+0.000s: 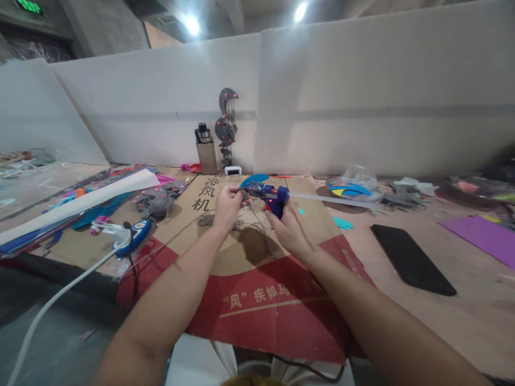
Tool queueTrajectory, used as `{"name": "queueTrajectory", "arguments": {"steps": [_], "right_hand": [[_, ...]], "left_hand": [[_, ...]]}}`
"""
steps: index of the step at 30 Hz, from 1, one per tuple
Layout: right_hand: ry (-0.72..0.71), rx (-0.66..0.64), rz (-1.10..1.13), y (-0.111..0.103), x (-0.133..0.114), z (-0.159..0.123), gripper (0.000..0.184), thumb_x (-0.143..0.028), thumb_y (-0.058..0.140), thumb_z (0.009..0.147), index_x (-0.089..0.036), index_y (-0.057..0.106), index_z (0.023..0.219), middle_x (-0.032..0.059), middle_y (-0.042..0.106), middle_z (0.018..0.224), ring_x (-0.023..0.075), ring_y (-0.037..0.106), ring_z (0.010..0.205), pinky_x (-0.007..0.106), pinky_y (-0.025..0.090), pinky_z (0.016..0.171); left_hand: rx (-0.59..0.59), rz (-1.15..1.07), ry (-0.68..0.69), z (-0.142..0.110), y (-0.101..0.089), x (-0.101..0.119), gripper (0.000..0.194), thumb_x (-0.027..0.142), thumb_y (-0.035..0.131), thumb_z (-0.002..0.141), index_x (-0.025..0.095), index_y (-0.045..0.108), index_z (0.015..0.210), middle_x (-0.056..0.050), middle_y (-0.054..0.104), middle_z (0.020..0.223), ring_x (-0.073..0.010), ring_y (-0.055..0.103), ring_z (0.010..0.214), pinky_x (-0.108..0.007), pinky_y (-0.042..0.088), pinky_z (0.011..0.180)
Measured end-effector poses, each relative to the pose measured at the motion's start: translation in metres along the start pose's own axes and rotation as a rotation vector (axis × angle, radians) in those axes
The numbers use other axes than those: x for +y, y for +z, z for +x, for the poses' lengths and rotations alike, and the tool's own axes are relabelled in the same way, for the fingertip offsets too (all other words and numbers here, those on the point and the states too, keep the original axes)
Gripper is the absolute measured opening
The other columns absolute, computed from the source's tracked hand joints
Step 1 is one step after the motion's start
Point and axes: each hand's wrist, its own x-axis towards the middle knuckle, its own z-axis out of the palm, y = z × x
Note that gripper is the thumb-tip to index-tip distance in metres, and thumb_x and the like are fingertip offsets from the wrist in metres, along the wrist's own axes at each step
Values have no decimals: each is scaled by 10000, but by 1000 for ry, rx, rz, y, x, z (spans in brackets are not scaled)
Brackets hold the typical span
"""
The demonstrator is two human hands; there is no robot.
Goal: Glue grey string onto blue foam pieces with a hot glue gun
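Note:
My right hand [288, 228] is closed around a blue glue gun [277, 198], whose clear glue stick [333, 200] pokes out to the right. The gun's nozzle points left at a small grey craft piece [250, 190] with pink dots and thin strings hanging from it. My left hand [227, 206] pinches that piece at its left end. Both hands hover over a flattened brown and red cardboard sheet [245, 279] with printed characters.
A black phone [411, 259] lies right of the cardboard. A purple sheet [480, 238] lies far right. A bottle [206, 150] and a grey hanging ornament [226, 127] stand against the white back wall. A power strip [134, 237] with a white cable, and foam scraps, lie left.

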Motion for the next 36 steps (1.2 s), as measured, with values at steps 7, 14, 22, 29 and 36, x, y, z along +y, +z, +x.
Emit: {"name": "queueTrajectory", "arguments": {"steps": [7, 14, 22, 29, 36], "right_hand": [[22, 5, -76, -2, -6, 1, 362, -360, 508, 868, -186, 504, 1185, 116, 641, 1036, 271, 608, 956, 447, 463, 874], [2, 30, -128, 1, 3, 0, 395, -383, 503, 870, -155, 503, 1193, 141, 644, 1034, 279, 604, 973, 428, 465, 857], [35, 48, -159, -1, -5, 0, 368, -394, 499, 862, -149, 548, 1132, 146, 659, 993, 277, 619, 901, 413, 474, 814], [44, 36, -176, -3, -7, 3, 396, -373, 477, 863, -112, 549, 1152, 180, 646, 1049, 292, 609, 966, 431, 458, 874], [90, 11, -222, -8, -17, 4, 391, -381, 445, 870, -117, 558, 1135, 191, 643, 1053, 305, 596, 978, 474, 437, 907]], "left_hand": [[-8, 21, 10, -1, 0, 0, 126, 151, 586, 769, 174, 470, 812, 14, 628, 651, -122, 640, 569, -271, 538, 606], [-17, 84, 34, 3, -3, -6, 118, 179, 596, 774, 171, 493, 832, 4, 647, 680, -111, 632, 555, -268, 539, 613], [2, 29, 48, 1, -1, -1, 86, 171, 575, 795, 168, 497, 831, -9, 661, 729, -119, 645, 596, -307, 559, 660], [28, 7, 81, 0, 0, 2, 78, 165, 572, 806, 168, 496, 824, -16, 663, 721, -143, 664, 626, -346, 567, 679], [31, -6, 109, -2, 1, 5, 78, 175, 566, 805, 178, 490, 823, -31, 680, 741, -161, 683, 707, -356, 572, 702]]}}
